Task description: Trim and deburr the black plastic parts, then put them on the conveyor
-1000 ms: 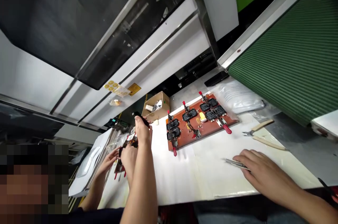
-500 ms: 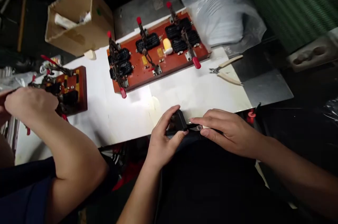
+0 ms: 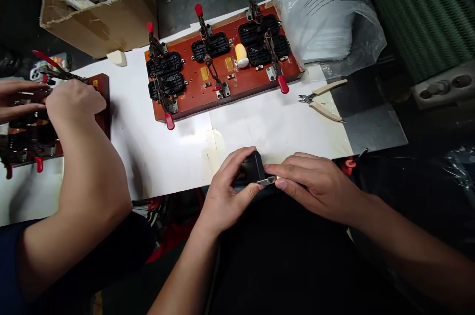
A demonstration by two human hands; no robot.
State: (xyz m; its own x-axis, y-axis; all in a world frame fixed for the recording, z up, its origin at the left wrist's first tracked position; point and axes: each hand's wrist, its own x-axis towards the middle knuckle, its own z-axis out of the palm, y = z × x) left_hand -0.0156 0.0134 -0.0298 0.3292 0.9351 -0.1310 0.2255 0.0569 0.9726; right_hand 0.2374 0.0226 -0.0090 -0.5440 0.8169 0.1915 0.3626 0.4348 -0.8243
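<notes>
My left hand (image 3: 230, 195) grips a small black plastic part (image 3: 255, 166) between thumb and fingers, just in front of the table's near edge. In my right hand (image 3: 313, 181) is a craft knife (image 3: 269, 181), pinched between thumb and fingers. Its blade lies along the part's lower edge, close to my left thumb. Most of the knife's handle is hidden inside my right hand.
Ahead lies a red-brown fixture board (image 3: 193, 102) with red-handled toggle clamps over black parts. Cutting pliers (image 3: 322, 100) and a plastic bag (image 3: 322, 23) lie right, a cardboard box (image 3: 96, 27) back left. A co-worker's arm (image 3: 89, 156) reaches over a second clamp board (image 3: 104, 87).
The knife blade has come left against the black part, near my left thumb. The view has shifted a little. On the left, the co-worker's hands have moved over the second board.
</notes>
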